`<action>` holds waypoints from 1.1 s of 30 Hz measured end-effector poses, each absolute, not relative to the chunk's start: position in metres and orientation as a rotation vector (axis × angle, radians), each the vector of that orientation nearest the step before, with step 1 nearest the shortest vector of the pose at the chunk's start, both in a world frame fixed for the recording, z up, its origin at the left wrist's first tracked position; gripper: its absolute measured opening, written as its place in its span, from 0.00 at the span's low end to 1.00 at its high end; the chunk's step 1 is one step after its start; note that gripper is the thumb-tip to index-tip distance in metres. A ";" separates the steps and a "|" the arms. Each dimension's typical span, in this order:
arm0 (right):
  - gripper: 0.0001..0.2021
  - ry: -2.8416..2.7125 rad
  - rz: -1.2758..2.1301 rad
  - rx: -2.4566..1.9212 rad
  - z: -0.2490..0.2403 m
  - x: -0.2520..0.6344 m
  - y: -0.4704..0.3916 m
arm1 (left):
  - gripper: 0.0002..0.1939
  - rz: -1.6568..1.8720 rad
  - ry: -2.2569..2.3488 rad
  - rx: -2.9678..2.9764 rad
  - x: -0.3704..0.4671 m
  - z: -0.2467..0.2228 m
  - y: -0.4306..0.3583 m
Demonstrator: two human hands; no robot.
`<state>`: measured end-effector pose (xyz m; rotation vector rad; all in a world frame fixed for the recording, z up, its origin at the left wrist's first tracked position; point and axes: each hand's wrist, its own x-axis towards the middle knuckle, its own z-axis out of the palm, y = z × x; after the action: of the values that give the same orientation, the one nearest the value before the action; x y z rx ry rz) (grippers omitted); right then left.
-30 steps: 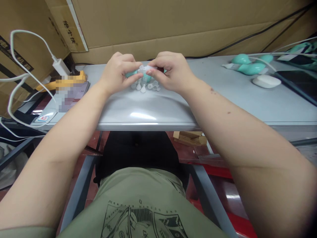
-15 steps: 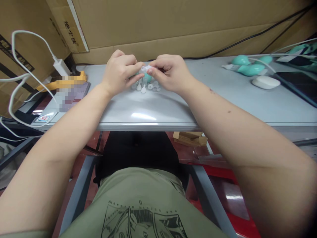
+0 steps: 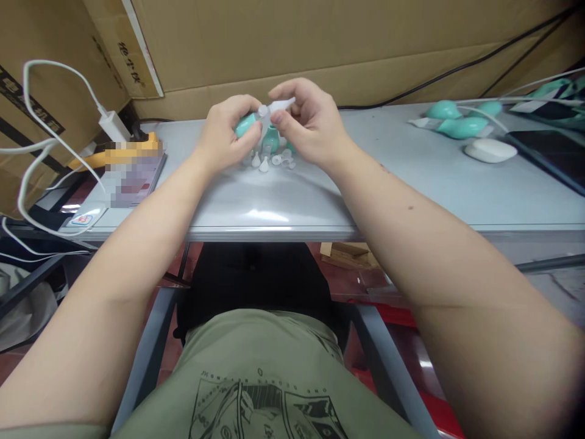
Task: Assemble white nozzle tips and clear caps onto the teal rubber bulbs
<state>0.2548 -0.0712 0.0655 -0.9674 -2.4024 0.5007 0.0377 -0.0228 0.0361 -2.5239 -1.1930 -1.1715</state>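
Fingers and thumb of my left hand [image 3: 217, 134] wrap round a small teal bulb [image 3: 245, 125] with a clear neck, which points right and slightly up. In my right hand [image 3: 315, 122] a whitish translucent tapered nozzle [image 3: 284, 104] is pinched between thumb and fingers, its narrow end up and to the right. Nozzle and bulb neck are very close; whether they touch I cannot tell. Below the hands, another teal bulb [image 3: 270, 141] stands on the grey table [image 3: 256, 198]. Around it lie several small clear and white pieces, among them a white funnel-shaped tip [image 3: 264, 164].
On the right are several teal bulbs [image 3: 464, 127], a white mouse-shaped object [image 3: 490, 151] and a dark tablet-like panel [image 3: 553, 158]. A yellow object [image 3: 150, 146], a white charger [image 3: 114, 125] and looping cables occupy the left. Cardboard [image 3: 297, 42] walls off the back.
My hands were together over a clear piece; now the right hand has risen with the nozzle. The left has turned, so the teal bulb in it shows.
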 end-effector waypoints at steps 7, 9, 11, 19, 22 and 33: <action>0.36 -2.248 0.353 -1.003 0.050 0.291 -0.039 | 0.23 -0.824 -1.014 -2.808 0.049 0.067 -0.095; 0.39 -2.091 0.312 -0.971 0.045 0.300 -0.024 | 0.26 -0.805 -1.037 -2.811 0.047 0.062 -0.102; 0.37 -2.110 0.315 -1.005 0.041 0.305 -0.016 | 0.30 -0.779 -1.092 -2.804 0.041 0.055 -0.097; 0.30 -2.127 0.337 -1.003 0.037 0.302 -0.017 | 0.28 -0.827 -1.795 -2.503 -0.016 0.022 0.022; 0.28 -2.098 0.389 -0.905 0.035 0.301 -0.015 | 0.22 -1.100 -1.705 -2.541 -0.040 0.004 0.060; 0.15 -2.268 0.442 -0.972 0.042 0.310 -0.019 | 0.29 -1.228 -1.444 -2.380 -0.013 0.047 -0.019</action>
<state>0.3095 -0.0192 0.0419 -0.9721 -2.2676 0.4422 -0.0125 -0.0194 0.0472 -2.3803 -1.4443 -1.2275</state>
